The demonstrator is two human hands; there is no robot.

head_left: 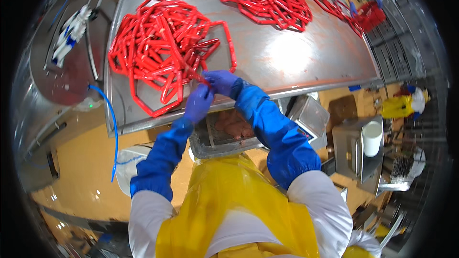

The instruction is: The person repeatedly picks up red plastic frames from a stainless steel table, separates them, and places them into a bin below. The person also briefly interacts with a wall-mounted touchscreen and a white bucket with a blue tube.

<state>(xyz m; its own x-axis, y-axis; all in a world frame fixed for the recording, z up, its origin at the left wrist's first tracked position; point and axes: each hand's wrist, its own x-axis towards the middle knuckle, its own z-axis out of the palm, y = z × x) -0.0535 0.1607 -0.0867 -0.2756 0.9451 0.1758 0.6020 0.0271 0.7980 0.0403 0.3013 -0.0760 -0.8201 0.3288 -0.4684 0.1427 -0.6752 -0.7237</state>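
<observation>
My left hand (pixel 198 103) and my right hand (pixel 221 81), both in purple gloves, are close together over the near edge of the steel table (pixel 258 57). Between them are the ends of red sausage links (pixel 195 75), slightly blurred, with the fingers of both hands closed on them. These links run up into a large heap of linked red sausages (pixel 154 48) on the table's left part. One loop of links (pixel 230 43) sticks out to the heap's right. A second heap of red links (pixel 267 0) lies farther back.
Below the table edge is a grey tub (pixel 226 147) with raw meat (pixel 235 125), beside a scale (pixel 304 130). A co-worker's gloved hands (pixel 353 9) handle red links at the far right. A blue hose (pixel 114 125) hangs at the left.
</observation>
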